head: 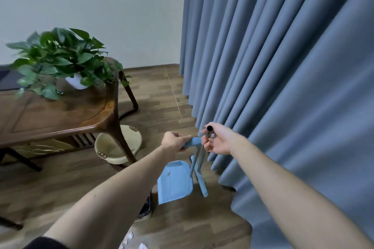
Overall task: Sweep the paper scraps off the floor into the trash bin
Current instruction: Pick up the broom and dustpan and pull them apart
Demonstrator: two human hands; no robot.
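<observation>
A light blue dustpan stands upright on the wooden floor beside the curtain, with a blue broom head clipped next to it. My left hand is closed on the dustpan's blue handle. My right hand grips the grey broom pole just below its black end cap. White paper scraps lie on the floor at the bottom edge, near another scrap. A dark object, mostly hidden behind my left forearm, stands on the floor; I cannot tell if it is the bin.
A dark wooden table with a potted green plant fills the left. A beige plastic basin sits on the floor under its corner. Grey-blue curtains hang along the right. Bare floor lies between table and curtain.
</observation>
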